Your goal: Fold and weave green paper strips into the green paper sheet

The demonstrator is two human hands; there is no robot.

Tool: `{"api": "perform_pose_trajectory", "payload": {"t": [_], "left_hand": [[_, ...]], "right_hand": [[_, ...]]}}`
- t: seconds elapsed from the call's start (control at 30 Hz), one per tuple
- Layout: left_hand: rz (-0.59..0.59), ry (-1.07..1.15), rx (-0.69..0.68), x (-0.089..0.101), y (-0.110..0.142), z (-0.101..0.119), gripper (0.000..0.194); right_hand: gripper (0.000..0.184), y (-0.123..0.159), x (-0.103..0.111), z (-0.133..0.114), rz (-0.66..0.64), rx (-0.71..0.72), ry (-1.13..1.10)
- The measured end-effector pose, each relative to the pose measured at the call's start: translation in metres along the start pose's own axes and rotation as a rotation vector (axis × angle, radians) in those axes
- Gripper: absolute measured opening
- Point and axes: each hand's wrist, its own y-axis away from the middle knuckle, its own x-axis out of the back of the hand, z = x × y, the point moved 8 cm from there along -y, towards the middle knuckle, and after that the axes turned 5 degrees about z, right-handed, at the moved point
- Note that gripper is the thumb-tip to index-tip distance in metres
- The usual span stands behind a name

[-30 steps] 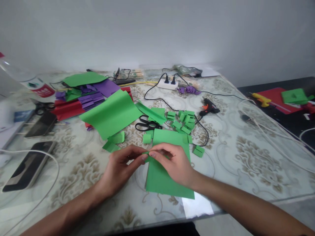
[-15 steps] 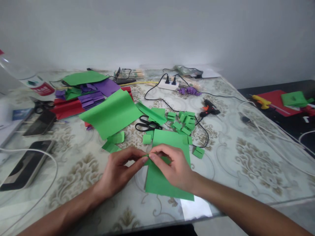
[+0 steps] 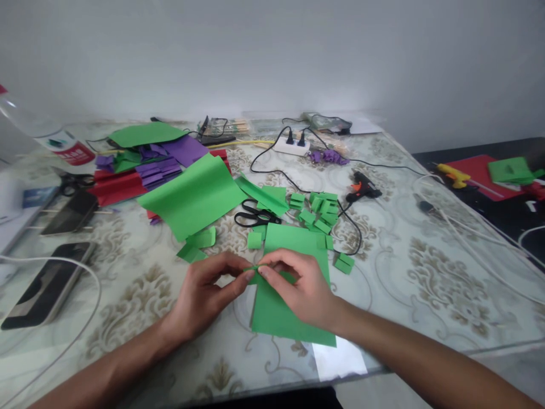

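Note:
Between their thumbs and index fingers, my left hand [image 3: 213, 292] and my right hand [image 3: 298, 287] pinch a small piece of green paper [image 3: 252, 271]. Most of that piece is hidden by the fingertips. Beneath my right hand lies a green paper sheet [image 3: 289, 318], flat on the patterned tabletop. Just beyond it, several small folded green paper pieces [image 3: 322, 210] are heaped together, and one folded piece [image 3: 344, 263] sits apart to the right. Black-handled scissors [image 3: 255, 217] rest behind the sheet, partly covered by green paper.
A large curled green sheet [image 3: 196, 196] and purple strips [image 3: 159, 171] lie left of centre. A black glue gun [image 3: 361, 187] stands at right, its cord crossing to a white power strip [image 3: 292, 146]. Phones [image 3: 46, 287], a bottle [image 3: 63, 145] and a white cable [image 3: 97, 289] occupy the left side.
Both hands stay nearly in place with the small green paper still pinched between them. The fingertips shift only slightly, and a little more of the piece's upper edge shows.

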Motion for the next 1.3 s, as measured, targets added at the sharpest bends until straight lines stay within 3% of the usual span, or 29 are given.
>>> {"api": "perform_pose_trajectory", "payload": {"t": [0.7, 1.03, 1.3], "left_hand": [[0.082, -0.128, -0.124, 0.008, 0.001, 0.015, 0.007], [-0.026, -0.04, -0.1, 0.002, 0.004, 0.009, 0.01], [0.011, -0.073, -0.114, 0.003, 0.003, 0.012, 0.005]], "right_hand": [[0.006, 0.004, 0.004, -0.005, 0.038, 0.062, 0.018], [0.005, 0.002, 0.003, -0.009, 0.032, 0.082, 0.047], [0.008, 0.003, 0.001, -0.004, 0.03, 0.009, 0.003]]}}
